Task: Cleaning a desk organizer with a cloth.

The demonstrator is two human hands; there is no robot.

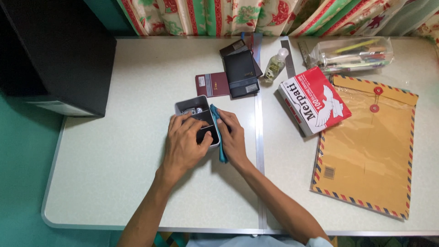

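At the far left I see a black box (64, 50) sitting on the corner of the pale desk (114, 183). Near the middle, my left hand (183, 144) lies over a small grey tray (194, 107), fingers (201, 137) curled over its near rim and dipping into a dark compartment — they grip the tray itself. The far compartment shows some small shiny bits; I cannot tell what they are. My right hand (233, 137) presses against the tray's right side, pinning a teal cloth (221, 146) between palm and wall; its fingers lie flat and close together along the cloth. The tray sits just left of the desk's centre seam.

Beyond the tray lie a maroon booklet (212, 84) and, touching it, a black wallet (241, 73). Just right of those stands a small clear bottle (275, 65) beside a metal ruler (288, 57). Further right — a red and white box (313, 100) resting partly on a large brown envelope (366, 151), with a clear pouch of pens (352, 54) behind them. A flowered curtain (256, 16) hangs along the back edge.
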